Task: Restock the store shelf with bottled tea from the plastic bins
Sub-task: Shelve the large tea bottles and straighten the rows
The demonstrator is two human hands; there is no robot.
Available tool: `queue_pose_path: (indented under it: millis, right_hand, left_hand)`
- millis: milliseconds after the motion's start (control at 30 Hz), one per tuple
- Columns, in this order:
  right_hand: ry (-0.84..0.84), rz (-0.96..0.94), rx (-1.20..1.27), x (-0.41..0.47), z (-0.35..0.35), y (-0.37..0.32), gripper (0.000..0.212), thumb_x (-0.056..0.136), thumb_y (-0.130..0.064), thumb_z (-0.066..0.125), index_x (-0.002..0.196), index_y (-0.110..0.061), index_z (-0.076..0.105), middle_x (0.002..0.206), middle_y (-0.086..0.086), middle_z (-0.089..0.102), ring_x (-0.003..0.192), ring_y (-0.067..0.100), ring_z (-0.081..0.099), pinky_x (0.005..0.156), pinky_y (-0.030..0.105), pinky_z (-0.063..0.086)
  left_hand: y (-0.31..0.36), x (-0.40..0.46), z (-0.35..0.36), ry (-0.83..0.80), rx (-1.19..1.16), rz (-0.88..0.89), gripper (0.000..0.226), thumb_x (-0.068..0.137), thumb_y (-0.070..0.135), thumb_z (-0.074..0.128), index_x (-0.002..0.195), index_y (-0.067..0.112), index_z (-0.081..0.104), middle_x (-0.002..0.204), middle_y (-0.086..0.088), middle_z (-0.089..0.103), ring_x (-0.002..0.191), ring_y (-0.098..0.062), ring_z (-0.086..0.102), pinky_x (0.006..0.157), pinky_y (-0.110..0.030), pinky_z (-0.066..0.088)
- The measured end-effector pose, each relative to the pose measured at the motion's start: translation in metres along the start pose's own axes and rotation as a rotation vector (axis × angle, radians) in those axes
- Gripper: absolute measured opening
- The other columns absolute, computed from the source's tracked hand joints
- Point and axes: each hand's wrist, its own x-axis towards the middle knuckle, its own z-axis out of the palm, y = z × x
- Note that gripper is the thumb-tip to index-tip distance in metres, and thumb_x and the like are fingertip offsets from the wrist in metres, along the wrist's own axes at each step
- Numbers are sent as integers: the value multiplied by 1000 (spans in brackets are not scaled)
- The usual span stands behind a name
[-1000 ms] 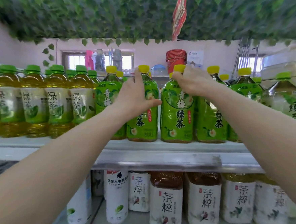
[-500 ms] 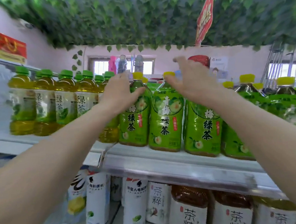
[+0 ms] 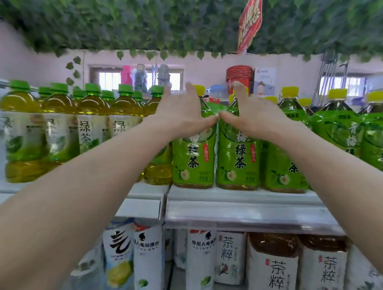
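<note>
Head view, the only one. Both arms reached forward and up to the upper shelf (image 3: 234, 194). The left hand (image 3: 179, 116) lay with fingers spread and straight against the shoulder of one green-labelled tea bottle (image 3: 195, 158); the right hand (image 3: 255, 115) lay likewise, fingers extended, on the neighbouring bottle (image 3: 238, 157). Neither hand curled round a neck or pinched a cap; the thumbs nearly met in the gap between the two bottles. Key relation: both bottles stood upright, long axes vertical, directly ahead of and just below the palms, at the shelf's front edge, each hand equally near its own bottle. Judgement: the hands were squaring or pushing the pair into line, so any coming push would run straight back along the shelf. The bottles were bright green wraps with dark characters, yellow caps, brownish liquid showing at the base; more of the same (image 3: 335, 134) stood to the right, touching side by side. To the left stood a row of green-capped bottles (image 3: 89, 129) with yellow tea and pale labels. White-labelled bottles (image 3: 274, 272) filled the shelf below. No plastic bin was visible. Motion blur softened the edges.
</note>
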Motion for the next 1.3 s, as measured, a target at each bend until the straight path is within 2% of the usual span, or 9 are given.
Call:
queue_pose_path:
  millis: [167, 300, 467, 600, 833, 1000, 1133, 1233, 1300]
  right_hand:
    - [-12, 74, -94, 0, -4, -6, 79, 94, -65, 41, 154, -26, 7, 140, 24, 44, 124, 41, 49, 96, 51, 44]
    - [295, -81, -50, 8, -24, -41, 65, 99, -49, 47, 152, -18, 27, 145, 19, 42, 132, 38, 38, 107, 51, 34]
    - [167, -237, -40, 35, -17, -108, 57, 101, -44, 46, 149, -15, 34, 137, 15, 53, 126, 35, 49, 103, 46, 38]
    - [7, -123, -110, 55, 4, -136, 56, 102, -57, 31, 135, -15, 49, 123, 14, 63, 113, 32, 57, 98, 46, 37]
    - [16, 3, 26, 66, 10, -144, 53, 101, -58, 31, 113, -14, 58, 107, 6, 62, 96, 23, 50, 109, 49, 27]
    - [4, 11, 28, 62, 8, -146, 48, 103, -51, 30, 117, -13, 55, 100, 4, 50, 93, 22, 41, 107, 47, 26]
    - [-36, 3, 49, 65, 8, -145, 47, 104, -50, 29, 115, -12, 54, 105, 7, 54, 94, 23, 43, 98, 44, 29]
    - [-51, 17, 22, 66, 8, -148, 50, 102, -55, 29, 111, -13, 56, 101, 5, 57, 95, 26, 49, 105, 50, 30]
    - [-52, 36, -8, 66, 8, -150, 50, 101, -57, 31, 110, -14, 56, 100, 6, 58, 101, 29, 55, 107, 54, 31]
  left_hand:
    - [-18, -12, -10, 50, -22, 22, 112, 82, 83, 29, 154, 1, 4, 143, -22, 48, 141, -34, 33, 122, -48, 8]
    - [-79, -23, -29, 329, -201, -44, 82, 94, 60, 45, 154, 10, 19, 148, -17, 41, 139, -32, 32, 113, -44, 27]
    - [-140, -32, -18, 104, -57, -193, 78, 91, 65, 41, 148, 12, 34, 129, -19, 58, 119, -37, 53, 96, -51, 49]
    - [-142, -30, -17, 77, 47, -155, 67, 96, 62, 35, 140, 12, 42, 110, -17, 67, 114, -35, 57, 113, -49, 29]
    - [-141, -29, -13, 88, -138, -146, 59, 101, 47, 41, 141, 5, 36, 109, -15, 68, 128, -35, 49, 120, -45, 10]
    - [-146, -28, -11, 117, -107, -106, 63, 102, 46, 38, 147, 4, 27, 99, -13, 68, 120, -33, 56, 121, -44, 7]
    - [-150, -26, -13, 81, -94, -85, 56, 102, 45, 37, 136, 1, 39, 77, -2, 51, 110, -34, 60, 121, -45, 10]
    - [-155, -26, -13, 98, -103, -63, 57, 101, 48, 38, 135, 3, 42, 89, -7, 59, 116, -34, 55, 120, -47, 12]
    - [-162, -30, -11, 164, -129, -43, 65, 100, 50, 39, 147, 6, 32, 120, -15, 62, 129, -33, 45, 119, -46, 18]
